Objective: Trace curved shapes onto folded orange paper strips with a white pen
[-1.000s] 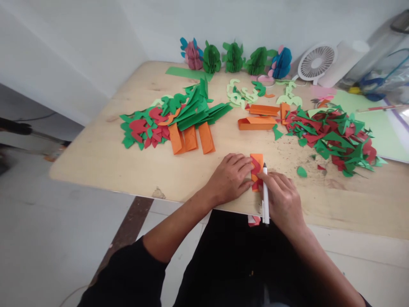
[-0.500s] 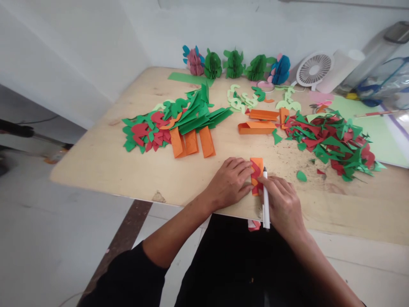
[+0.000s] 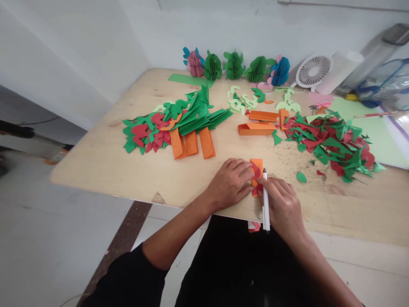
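One slim, dark-tipped white pen (image 3: 266, 209) was held in the right hand (image 3: 283, 200), its rear end reaching past the near edge of the pale wooden table (image 3: 179, 179). I watched the left hand (image 3: 231, 181) lie palm down, fingers together and not clenched, fingertips on a small orange paper rectangle (image 3: 256, 161) flat near that edge. Red paper with curved edges (image 3: 257, 171) lay on it, a right fingertip touching its lower part; I could not tell what the hidden fingers did.

I judged that if the left fingertips eased, the red paper could slip out of line. The pen tip sat just beside the orange edge, so a rolled wrist might leave a stray mark; whether it was capped, I couldn't see.

Beyond, to the right, a loose heap of red and green paper scraps (image 3: 338, 140) could spread under a careless sleeve. Farthest, honeycomb paper figures (image 3: 234, 66) stood by the wall.
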A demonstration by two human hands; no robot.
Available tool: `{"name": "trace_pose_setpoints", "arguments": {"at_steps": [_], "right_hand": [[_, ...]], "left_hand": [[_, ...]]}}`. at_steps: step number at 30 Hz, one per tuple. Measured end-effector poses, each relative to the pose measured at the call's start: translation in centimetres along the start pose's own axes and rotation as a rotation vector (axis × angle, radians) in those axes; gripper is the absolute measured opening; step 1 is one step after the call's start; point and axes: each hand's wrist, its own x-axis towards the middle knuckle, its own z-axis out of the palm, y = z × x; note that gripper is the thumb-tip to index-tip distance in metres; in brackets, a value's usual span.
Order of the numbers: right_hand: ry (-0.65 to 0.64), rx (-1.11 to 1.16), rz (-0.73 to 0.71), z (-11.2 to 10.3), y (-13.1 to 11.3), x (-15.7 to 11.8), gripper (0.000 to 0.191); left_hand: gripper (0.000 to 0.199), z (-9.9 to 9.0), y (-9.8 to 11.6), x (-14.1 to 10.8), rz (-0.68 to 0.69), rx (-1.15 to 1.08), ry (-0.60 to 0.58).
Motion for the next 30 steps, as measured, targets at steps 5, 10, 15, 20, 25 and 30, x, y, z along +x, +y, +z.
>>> {"name": "trace_pose_setpoints", "arguments": {"at_steps": [5,10,15,20,25,30], "right_hand": [[-0.002,0.001,-0.008,0.01,0.03,-0.01,0.036],[0.009,-0.001,-0.005,-0.02,-0.03,0.02,0.034],[0.001,-0.014,-0.004,0.02,0.00,-0.01,0.035],[0.002,-0.019,-0.008,0.07,0.07,-0.08,0.034],[0.013,-0.012,-0.007,0.06,0.06,-0.06,0.035],[0.012,-0.008,-0.001,0.07,0.07,0.01,0.035]], "left_hand": [[0.030,-0.02,0.00,0.01,0.000,-0.003,0.003],[0.030,0.10,-0.06,-0.01,0.002,-0.007,0.013],[0.029,0.20,-0.13,0.00,-0.001,-0.014,0.013],[0.031,0.25,-0.14,-0.04,-0.001,-0.014,0.016],[0.032,0.26,-0.17,-0.03,-0.003,-0.021,0.017],[0.031,0.27,-0.16,-0.03,-0.008,-0.030,0.019]]}}
